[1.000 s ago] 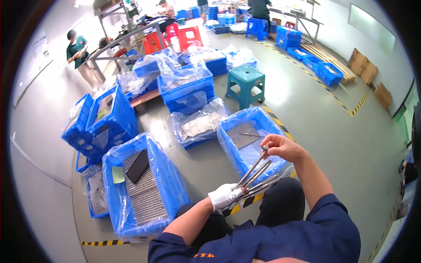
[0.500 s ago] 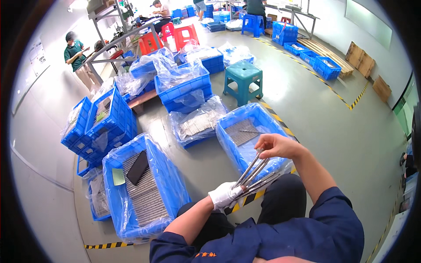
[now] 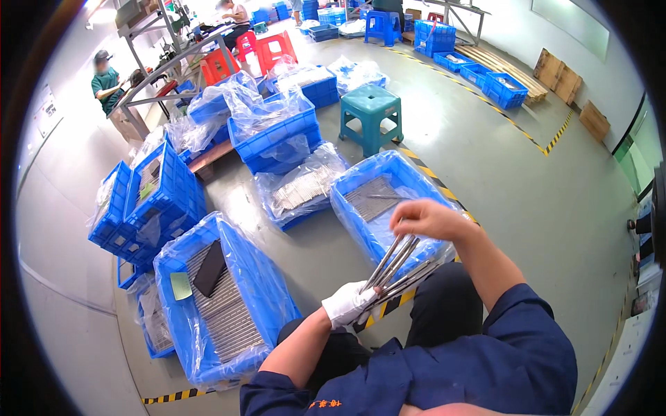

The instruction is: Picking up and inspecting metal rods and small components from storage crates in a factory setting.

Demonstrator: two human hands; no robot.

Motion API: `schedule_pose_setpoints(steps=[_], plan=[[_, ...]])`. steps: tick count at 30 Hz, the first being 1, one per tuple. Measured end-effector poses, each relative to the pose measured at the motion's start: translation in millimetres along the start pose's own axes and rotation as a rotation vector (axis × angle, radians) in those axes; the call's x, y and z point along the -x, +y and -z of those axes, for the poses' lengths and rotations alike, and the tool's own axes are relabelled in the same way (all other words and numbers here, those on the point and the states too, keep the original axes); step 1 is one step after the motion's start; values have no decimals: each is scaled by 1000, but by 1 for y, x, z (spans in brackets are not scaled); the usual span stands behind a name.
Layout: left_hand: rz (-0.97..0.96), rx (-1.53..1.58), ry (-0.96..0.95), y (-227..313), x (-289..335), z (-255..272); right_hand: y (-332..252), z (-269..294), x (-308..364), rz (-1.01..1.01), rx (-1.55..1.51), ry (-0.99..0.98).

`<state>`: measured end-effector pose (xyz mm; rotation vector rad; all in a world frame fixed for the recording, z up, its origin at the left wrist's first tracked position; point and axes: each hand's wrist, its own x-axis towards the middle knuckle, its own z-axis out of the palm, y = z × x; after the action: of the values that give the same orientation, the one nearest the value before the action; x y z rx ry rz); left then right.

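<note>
My left hand [image 3: 347,305], in a white glove, is closed around the lower part of a bundle of slim metal rods [image 3: 393,266]. The rods fan out, tilted up and to the right, above my knees. Bare and curled, my right hand [image 3: 431,219] is at the upper ends of the steeper rods. Its fingertips are pressed together and slightly blurred; whether they grip a rod end is hidden. Just beyond is a blue crate [image 3: 340,202] lined with clear plastic, with a layer of similar rods [image 3: 373,197] inside.
At left a lined blue crate [image 3: 277,295] holds rows of rods, a dark phone [image 3: 210,269] and a green paper slip [image 3: 181,286]. Stacked blue crates [image 3: 166,208] stand behind it. A teal stool [image 3: 371,111] is beyond my crate. Other people work at the far benches.
The view has shifted, so the surroundings sit farther left and higher. My right hand has risen slightly relative to the rod ends. My left hand keeps its hold on the bundle.
</note>
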<state>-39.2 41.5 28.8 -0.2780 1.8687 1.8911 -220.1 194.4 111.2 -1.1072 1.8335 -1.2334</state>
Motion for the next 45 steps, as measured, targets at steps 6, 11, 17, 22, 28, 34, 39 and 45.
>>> schedule_pose_setpoints(steps=[6, 11, 17, 22, 28, 34, 39, 45], plan=[[-6, 71, 41, 13, 7, 0, 32, 26, 0, 40, -834, 422], [-159, 401, 140, 6, 8, 4, 57, 13, -1, -188, -1417, 452], [-138, 1006, -97, -15, -14, 19, 79, -39, -24, -296, -998, 136], [231, 799, 101, -23, -22, 27, 60, -95, -29, 519, 896, 284], [204, 637, -200, -25, -12, 37, 65, -106, -30, 684, 969, 117], [-295, 1035, 234, -30, -47, 49, 52, -86, -38, 333, -9, 535], [-352, 1296, 131, -7, -68, 28, 45, -101, -41, 177, -607, 405], [-132, 1245, 69, -5, -45, 14, 51, -88, -35, 70, -604, 182]])
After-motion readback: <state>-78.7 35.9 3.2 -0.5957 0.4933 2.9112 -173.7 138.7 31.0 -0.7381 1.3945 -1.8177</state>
